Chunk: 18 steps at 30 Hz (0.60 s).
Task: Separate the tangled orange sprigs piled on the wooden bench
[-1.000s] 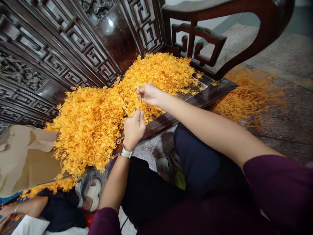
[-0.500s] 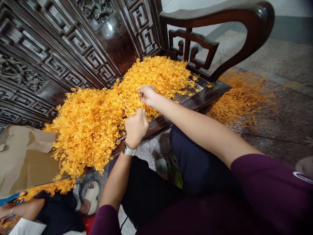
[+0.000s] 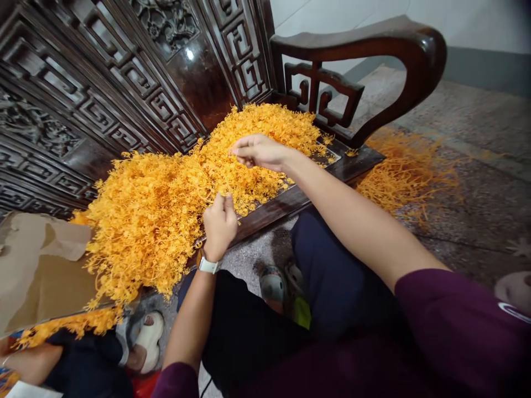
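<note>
Left hand (image 3: 219,226), nearest, is shown with fingers (image 3: 219,205) bunched at the edge of a heap of orange strands (image 3: 166,221); any pinched strand cannot be made out. Right hand (image 3: 261,152) is held over the heap, its fingers (image 3: 243,146) extended and slightly parted, nothing visibly grasped. The heap is piled on a carved dark wooden chair (image 3: 286,204); further strands (image 3: 406,182) are strewn on the speckled floor (image 3: 477,138).

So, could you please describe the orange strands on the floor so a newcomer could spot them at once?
Find the carved wooden bench and its curved armrest. Below that armrest, on the speckled floor, lies a thin orange tangle; unlike the dense heap on the seat, it lets the floor show through.
</note>
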### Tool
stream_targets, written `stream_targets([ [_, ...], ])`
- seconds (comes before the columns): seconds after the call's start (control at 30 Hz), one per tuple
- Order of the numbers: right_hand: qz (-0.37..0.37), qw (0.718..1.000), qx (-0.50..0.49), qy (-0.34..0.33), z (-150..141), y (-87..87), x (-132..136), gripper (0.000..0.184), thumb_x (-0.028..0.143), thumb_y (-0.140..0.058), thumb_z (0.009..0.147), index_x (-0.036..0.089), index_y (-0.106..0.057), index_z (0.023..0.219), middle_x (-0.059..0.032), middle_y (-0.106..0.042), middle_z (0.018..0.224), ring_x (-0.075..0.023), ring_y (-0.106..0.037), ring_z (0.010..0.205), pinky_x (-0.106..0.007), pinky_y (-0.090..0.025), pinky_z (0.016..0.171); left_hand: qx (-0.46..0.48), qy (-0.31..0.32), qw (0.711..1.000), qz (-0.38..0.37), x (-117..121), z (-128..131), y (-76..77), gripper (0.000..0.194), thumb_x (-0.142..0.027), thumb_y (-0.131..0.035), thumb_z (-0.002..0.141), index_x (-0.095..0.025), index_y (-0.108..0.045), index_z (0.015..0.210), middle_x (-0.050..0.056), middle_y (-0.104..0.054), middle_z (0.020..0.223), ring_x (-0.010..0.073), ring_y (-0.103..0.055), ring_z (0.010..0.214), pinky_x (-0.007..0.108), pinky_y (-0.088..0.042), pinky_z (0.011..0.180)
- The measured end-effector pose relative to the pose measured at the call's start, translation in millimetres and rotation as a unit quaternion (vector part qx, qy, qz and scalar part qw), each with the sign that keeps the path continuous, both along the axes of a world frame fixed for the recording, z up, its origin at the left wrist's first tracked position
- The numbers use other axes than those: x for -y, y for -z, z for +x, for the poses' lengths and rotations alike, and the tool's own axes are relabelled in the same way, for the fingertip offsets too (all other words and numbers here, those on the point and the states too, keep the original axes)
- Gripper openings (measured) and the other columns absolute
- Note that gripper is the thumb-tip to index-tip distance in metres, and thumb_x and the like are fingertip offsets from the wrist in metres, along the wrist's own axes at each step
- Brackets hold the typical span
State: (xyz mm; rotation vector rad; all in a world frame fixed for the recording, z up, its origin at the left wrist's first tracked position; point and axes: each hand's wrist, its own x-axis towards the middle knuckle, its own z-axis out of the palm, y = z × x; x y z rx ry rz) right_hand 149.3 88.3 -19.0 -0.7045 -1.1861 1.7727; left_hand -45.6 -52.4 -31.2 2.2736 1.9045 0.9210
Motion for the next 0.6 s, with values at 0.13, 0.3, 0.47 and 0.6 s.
stream_targets([
  [0.13,0.094,0.958,0.029,-0.269,15.2,-22.4,29.5,0.026,0.022,-0.093,0.071,0.014,-0.073,0.087,0.0,-0.068,0.071,-0.0119,-0.062,0.062,-0.023,-0.047,0.058,0.035,-0.05,0.998,0.032,-19.2,-23.7,-5.6,0.032,-0.038,-0.045,0.108,-0.023,-0.046,0.079,0.0,-0.049,0.062,0.0156,-0.043,0.056,0.032,-0.026,0.059],
  [0.3,0.041,0.962,-0.057,-0.265,5.8,-24.6,32.0,0.035,0.03,-0.096,0.069,0.016,-0.067,0.083,-0.0028,-0.07,0.072,-0.0154,-0.065,0.065,-0.025,-0.051,0.058,0.044,-0.047,0.998,0.025,-26.8,-31.2,-3.6,0.035,-0.038,-0.047,0.106,-0.024,-0.041,0.075,0.0,-0.048,0.062,0.016,-0.043,0.057,0.032,-0.027,0.06],
  [0.47,-0.192,0.975,-0.059,0.092,-28.8,-4.6,7.2,0.015,0.031,-0.059,0.101,0.019,-0.06,0.093,-0.0066,-0.071,0.081,-0.0125,-0.055,0.058,-0.022,-0.042,0.049,0.034,-0.038,0.998,0.02,-22.5,-25.5,-0.8,0.035,-0.038,-0.048,0.106,-0.023,-0.042,0.075,-0.001,-0.047,0.06,0.0154,-0.042,0.054,0.032,-0.025,0.058],
  [0.6,-0.176,0.984,-0.036,0.022,-37.4,-1.0,12.8,0.03,0.04,-0.058,0.103,0.016,-0.066,0.087,-0.0094,-0.073,0.083,-0.0115,-0.052,0.056,-0.024,-0.039,0.046,0.01,-0.016,1.0,0.018,-16.1,-21.5,-1.1,0.034,-0.036,-0.049,0.106,-0.023,-0.043,0.075,-0.002,-0.044,0.057,0.014,-0.038,0.051,0.031,-0.023,0.057],
])
